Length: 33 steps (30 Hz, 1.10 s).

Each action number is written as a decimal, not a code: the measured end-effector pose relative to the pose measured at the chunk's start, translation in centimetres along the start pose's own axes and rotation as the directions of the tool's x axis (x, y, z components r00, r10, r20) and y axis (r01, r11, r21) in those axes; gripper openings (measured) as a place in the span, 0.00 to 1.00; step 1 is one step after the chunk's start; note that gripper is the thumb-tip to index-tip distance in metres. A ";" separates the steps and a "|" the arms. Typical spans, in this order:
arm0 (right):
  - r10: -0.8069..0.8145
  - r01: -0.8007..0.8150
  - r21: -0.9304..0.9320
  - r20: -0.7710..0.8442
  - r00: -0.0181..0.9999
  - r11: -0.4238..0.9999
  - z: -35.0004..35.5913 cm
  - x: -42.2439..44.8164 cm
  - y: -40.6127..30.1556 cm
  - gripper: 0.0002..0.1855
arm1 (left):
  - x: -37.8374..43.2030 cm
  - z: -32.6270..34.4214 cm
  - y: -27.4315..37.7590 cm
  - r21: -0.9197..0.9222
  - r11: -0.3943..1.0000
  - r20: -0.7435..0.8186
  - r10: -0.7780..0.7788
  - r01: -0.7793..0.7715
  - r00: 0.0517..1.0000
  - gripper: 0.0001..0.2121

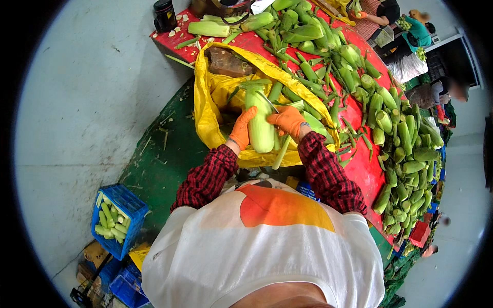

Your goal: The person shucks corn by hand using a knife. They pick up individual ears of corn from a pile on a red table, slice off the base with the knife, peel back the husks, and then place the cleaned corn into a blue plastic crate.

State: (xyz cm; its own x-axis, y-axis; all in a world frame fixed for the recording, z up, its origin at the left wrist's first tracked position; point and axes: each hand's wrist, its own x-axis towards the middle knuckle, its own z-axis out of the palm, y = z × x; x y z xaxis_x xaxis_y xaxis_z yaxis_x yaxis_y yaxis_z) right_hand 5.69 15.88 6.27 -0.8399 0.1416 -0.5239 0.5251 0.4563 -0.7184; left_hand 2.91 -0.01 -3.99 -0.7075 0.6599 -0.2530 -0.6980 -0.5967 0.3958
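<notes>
In an orange glove, my left hand (242, 129) is closed around the side of a pale green corn ear in its husk (261, 127). The ear stands roughly upright in the picture, above an open yellow woven sack (204, 111). My right hand (289, 121), gloved the same way, grips a small knife (270, 103). Its blade lies against the upper part of the ear, and the handle is hidden in my fingers. Cut husk leaves and stalk pieces (276, 91) lie in the sack below. A loose stalk piece (283, 152) hangs over the sack's near edge.
A red table (356, 161) carries a long heap of corn ears (404, 169) to the right. Ears and trimmings (300, 32) cover its far part. A black thermos (165, 16) stands at its corner. A blue crate of corn (119, 219) is at lower left. Several people work at right.
</notes>
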 end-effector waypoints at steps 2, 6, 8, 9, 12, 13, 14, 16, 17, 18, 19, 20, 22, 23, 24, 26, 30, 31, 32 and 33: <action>-0.014 0.012 0.181 0.012 1.000 0.983 0.2 0.3 1.2 0.17 | -0.1 -0.4 0.0 -0.004 1.000 0.020 -0.015 0.015 1.000 0.20; -0.053 0.033 0.325 0.053 0.997 0.945 0.2 -0.1 1.8 0.13 | -0.7 -0.3 0.6 -0.020 1.000 -0.044 0.000 -0.001 0.999 0.20; -0.090 0.071 0.385 0.030 0.996 0.920 -0.4 -0.5 1.6 0.12 | -0.8 -0.1 0.7 -0.056 0.998 -0.046 -0.007 0.004 0.999 0.20; -0.108 0.091 0.414 0.018 0.994 0.905 -0.6 -0.9 1.3 0.12 | -0.8 -0.5 0.8 -0.080 0.996 -0.002 -0.024 0.023 1.000 0.20; -0.152 0.163 0.395 -0.059 0.987 0.904 -1.6 -1.0 0.1 0.12 | -0.4 -2.4 -0.4 -0.103 0.993 -0.048 -0.063 0.058 0.997 0.20; -0.160 0.186 0.397 -0.098 0.982 0.899 -2.0 -1.1 -0.2 0.12 | -0.5 -2.7 -0.7 -0.105 0.992 -0.093 -0.077 0.067 0.993 0.21; -0.180 0.240 0.321 -0.204 0.962 0.916 -2.5 -1.0 -0.7 0.13 | -1.0 -3.4 -0.5 -0.064 0.995 -0.043 -0.081 0.078 0.996 0.23; -0.144 0.163 0.045 -0.276 0.950 0.986 -2.7 -0.3 0.3 0.17 | -1.3 -3.3 0.8 0.156 0.986 -0.131 0.083 -0.062 0.988 0.23; -0.141 0.128 -0.065 -0.283 0.949 0.990 -2.4 0.1 1.2 0.20 | -1.5 -3.1 1.1 0.288 0.948 -0.203 0.201 -0.138 0.958 0.23; -0.178 0.128 -0.180 -0.297 0.938 0.975 -1.8 0.7 2.5 0.22 | -2.0 -2.2 1.8 0.371 0.903 -0.185 0.300 -0.217 0.936 0.24; -0.224 0.134 -0.290 -0.301 0.927 0.947 -0.7 0.9 2.5 0.25 | -2.2 -1.9 2.6 0.478 0.843 -0.175 0.365 -0.246 0.914 0.26; -0.145 0.087 -0.211 -0.277 0.950 0.974 -0.1 0.8 2.5 0.30 | -1.8 -2.0 2.7 0.604 0.734 -0.139 0.479 -0.309 0.867 0.29; -0.097 0.098 -0.006 -0.201 0.975 0.995 1.3 -1.2 -0.9 0.35 | -1.5 -2.0 3.0 0.793 0.474 -0.011 0.640 -0.383 0.768 0.33; -0.118 0.142 0.134 -0.171 0.978 0.981 1.7 -2.0 -1.8 0.34 | -1.6 -1.3 3.0 0.851 0.341 0.078 0.669 -0.399 0.740 0.35; -0.151 0.174 0.244 -0.110 0.982 0.954 2.1 -1.8 -1.7 0.34 | -1.5 -0.1 3.0 0.887 0.202 0.181 0.676 -0.415 0.714 0.37; -0.166 0.216 0.335 -0.172 0.971 0.917 2.3 -0.8 -1.0 0.30 | -2.9 3.9 2.5 0.928 -0.002 0.304 0.583 -0.373 0.753 0.35; -0.248 0.331 0.473 -0.231 0.941 0.816 -0.2 -2.6 1.8 0.25 | -3.1 5.2 1.3 0.842 0.169 0.400 0.442 -0.512 0.803 0.29; -0.217 0.334 0.486 -0.282 0.935 0.807 -0.8 -3.6 3.1 0.25 | -2.9 5.5 0.7 0.812 0.240 0.416 0.402 -0.532 0.816 0.28; -0.182 0.338 0.500 -0.336 0.924 0.797 -1.3 -4.6 4.6 0.25 | -2.4 5.6 0.3 0.809 0.230 0.420 0.418 -0.541 0.806 0.27; -0.138 0.342 0.514 -0.393 0.909 0.787 -1.6 -6.0 6.0 0.24 | -1.7 5.1 -0.2 0.815 0.252 0.393 0.423 -0.522 0.817 0.26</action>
State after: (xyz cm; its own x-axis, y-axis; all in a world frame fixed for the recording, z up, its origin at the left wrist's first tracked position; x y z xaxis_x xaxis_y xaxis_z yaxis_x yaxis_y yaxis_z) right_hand 13.65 19.19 5.87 -0.8901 0.4109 -0.1971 0.1967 -0.0439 -0.9795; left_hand 4.85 1.29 0.87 -0.8298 0.4657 0.3074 0.2836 -0.1225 0.9511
